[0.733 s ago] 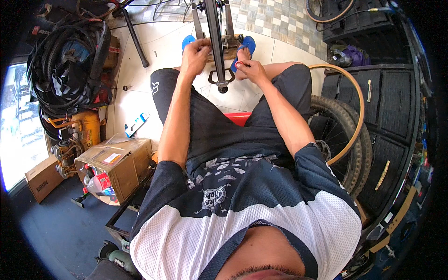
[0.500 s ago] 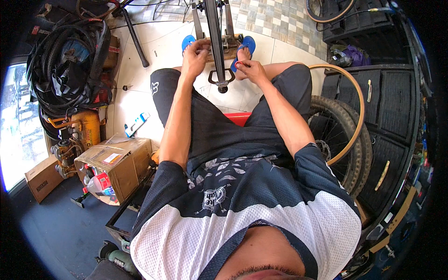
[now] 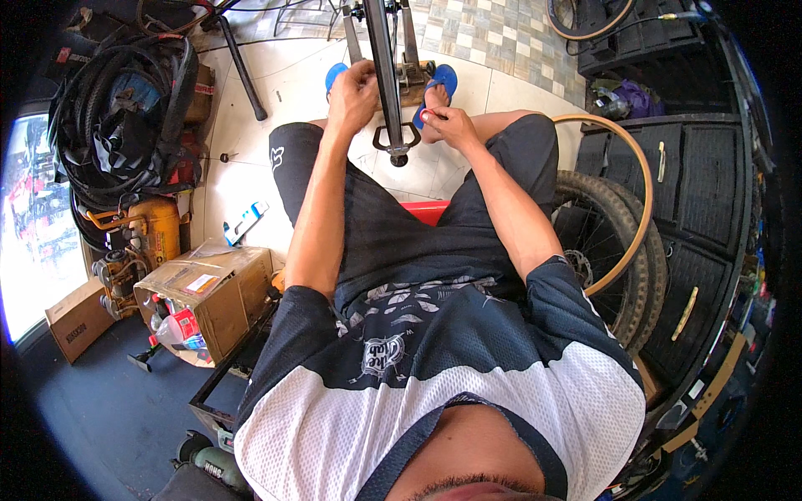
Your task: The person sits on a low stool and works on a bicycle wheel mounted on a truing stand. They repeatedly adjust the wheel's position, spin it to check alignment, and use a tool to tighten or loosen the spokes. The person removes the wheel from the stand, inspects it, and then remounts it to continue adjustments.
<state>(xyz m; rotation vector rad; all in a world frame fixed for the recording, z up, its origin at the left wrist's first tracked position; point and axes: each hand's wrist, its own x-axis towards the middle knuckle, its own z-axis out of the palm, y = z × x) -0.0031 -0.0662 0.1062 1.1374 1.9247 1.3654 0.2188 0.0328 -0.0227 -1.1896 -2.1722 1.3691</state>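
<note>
Between my knees a black bicycle wheel (image 3: pixel 384 71) stands upright, edge-on to me, in a metal truing stand (image 3: pixel 411 40). The stand's black caliper (image 3: pixel 397 138) straddles the rim at the near end. My left hand (image 3: pixel 354 100) is at the wheel's left side, fingers curled together toward the spokes; what they pinch, if anything, is hidden. To the right of the wheel, apart from it, my right hand (image 3: pixel 453 127) is closed with a small red tool (image 3: pixel 427 115) between thumb and fingers. It looks like a spoke wrench, mostly covered by the hand.
Blue slippers (image 3: pixel 446 79) are on my feet beside the stand. At left are a cardboard box (image 3: pixel 238 280) with bottles, an orange compressor tank (image 3: pixel 157 234) and heaped black tires (image 3: pixel 92 100). At right, a tan tire (image 3: pixel 645 192) and knobby wheels (image 3: pixel 656 292) lean near black drawers (image 3: pixel 710 184).
My left hand has shifted slightly up and turned, its fingers curling in closer along the wheel's left side. My right hand with the red tool stays nearly still.
</note>
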